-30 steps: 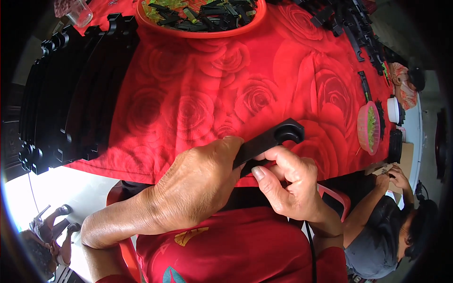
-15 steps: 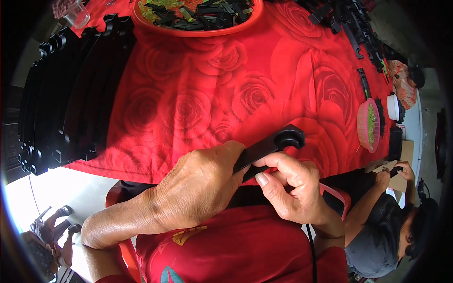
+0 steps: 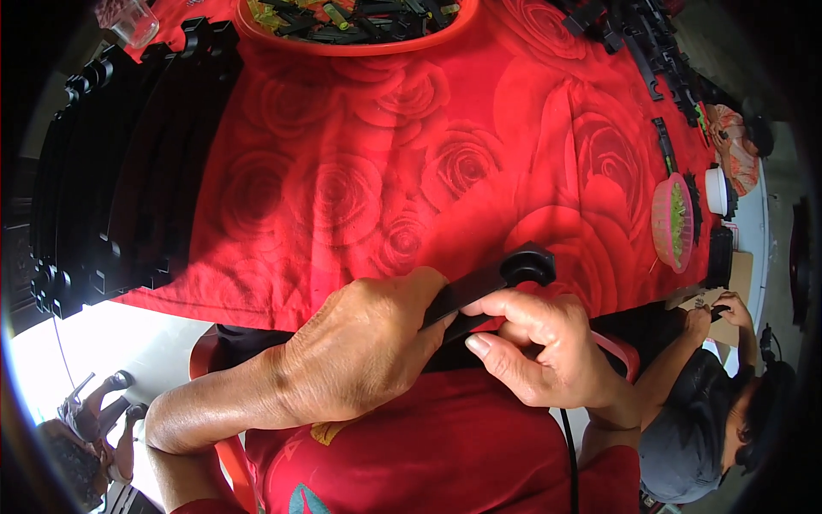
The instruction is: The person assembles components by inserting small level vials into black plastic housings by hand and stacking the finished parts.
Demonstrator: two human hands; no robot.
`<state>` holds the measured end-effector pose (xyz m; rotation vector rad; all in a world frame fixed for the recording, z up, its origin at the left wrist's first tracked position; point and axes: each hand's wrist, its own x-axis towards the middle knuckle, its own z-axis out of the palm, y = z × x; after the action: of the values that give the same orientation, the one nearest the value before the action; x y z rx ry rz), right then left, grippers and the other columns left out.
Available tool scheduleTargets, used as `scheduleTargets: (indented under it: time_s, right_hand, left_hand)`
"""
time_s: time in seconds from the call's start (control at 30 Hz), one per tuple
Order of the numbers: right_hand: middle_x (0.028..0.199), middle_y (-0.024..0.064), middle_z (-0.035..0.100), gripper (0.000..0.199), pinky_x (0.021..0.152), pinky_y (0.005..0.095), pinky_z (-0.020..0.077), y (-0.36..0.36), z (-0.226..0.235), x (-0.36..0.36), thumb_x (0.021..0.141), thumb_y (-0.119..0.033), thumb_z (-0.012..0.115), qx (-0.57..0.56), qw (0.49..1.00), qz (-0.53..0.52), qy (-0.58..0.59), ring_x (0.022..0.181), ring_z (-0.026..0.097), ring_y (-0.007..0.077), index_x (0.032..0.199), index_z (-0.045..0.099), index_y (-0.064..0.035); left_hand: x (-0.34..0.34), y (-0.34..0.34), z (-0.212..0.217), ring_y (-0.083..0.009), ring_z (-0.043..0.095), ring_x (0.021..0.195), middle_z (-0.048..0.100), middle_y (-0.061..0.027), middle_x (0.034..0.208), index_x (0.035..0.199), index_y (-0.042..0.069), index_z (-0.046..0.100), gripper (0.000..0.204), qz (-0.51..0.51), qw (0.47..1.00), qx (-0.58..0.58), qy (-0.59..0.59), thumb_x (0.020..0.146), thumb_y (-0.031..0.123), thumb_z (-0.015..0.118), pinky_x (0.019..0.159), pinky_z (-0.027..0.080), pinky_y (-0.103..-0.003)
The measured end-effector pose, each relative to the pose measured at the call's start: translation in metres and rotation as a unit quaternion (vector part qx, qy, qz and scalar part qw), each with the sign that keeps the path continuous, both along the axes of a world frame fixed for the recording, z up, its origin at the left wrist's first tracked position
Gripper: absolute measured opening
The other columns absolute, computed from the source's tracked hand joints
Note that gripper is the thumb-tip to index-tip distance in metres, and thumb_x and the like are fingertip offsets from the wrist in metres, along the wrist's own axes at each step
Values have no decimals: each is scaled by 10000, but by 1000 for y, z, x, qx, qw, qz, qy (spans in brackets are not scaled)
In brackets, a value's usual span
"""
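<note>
A long black plastic part with a rounded, hollowed end slants up and to the right above the table's near edge. My left hand is wrapped round its lower length, and the fingers hide that end. Against its underside, my right hand has its thumb and curled forefinger closed near a dark strip, which may belong to the same part. Whether the right fingers pinch a separate small piece cannot be made out. The part's rounded end sticks out past my right forefinger.
A red rose-patterned cloth covers the table. Long black parts stand in a row at left. A red basin holds black and yellow-green pieces. At right lie a pink basket, a white bowl and black parts. A co-worker sits right.
The black part's rounded end has dipped slightly toward me. My right hand has shifted a little to the right, its thumb slightly lower, while my left hand keeps its grip.
</note>
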<state>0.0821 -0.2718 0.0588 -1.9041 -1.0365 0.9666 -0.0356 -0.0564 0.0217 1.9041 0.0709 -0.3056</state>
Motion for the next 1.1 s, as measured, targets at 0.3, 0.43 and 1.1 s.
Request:
scheduleTargets:
  time_s: [0.3, 0.43, 1.1]
  right_hand:
    - [892, 73, 720, 392, 670, 385, 527, 21, 24, 35, 754, -84, 915, 113, 941, 58, -313, 775, 644, 239, 1125, 799, -33]
    - [891, 90, 718, 288, 680, 413, 535, 23, -3, 48, 800, -163, 885, 98, 963, 111, -225, 801, 662, 273, 1037, 783, -35]
    - [761, 175, 744, 273, 588, 342, 546, 29, -10, 52, 849, -161, 784, -70, 988, 80, 109, 621, 712, 212, 1000, 770, 66]
  left_hand:
    - [-3, 1, 8, -384, 771, 818, 728, -242, 893, 1229, -39, 649, 253, -25, 999, -19, 14, 1030, 106, 707, 692, 586, -427]
    - [1, 2, 7, -344, 769, 780, 728, -226, 875, 1232, -40, 650, 257, -35, 999, -26, 15, 1029, 106, 709, 678, 583, -414]
    - [13, 14, 17, -170, 689, 684, 699, -115, 776, 1181, 0, 707, 195, -73, 984, -83, 138, 1034, 129, 701, 631, 525, -345]
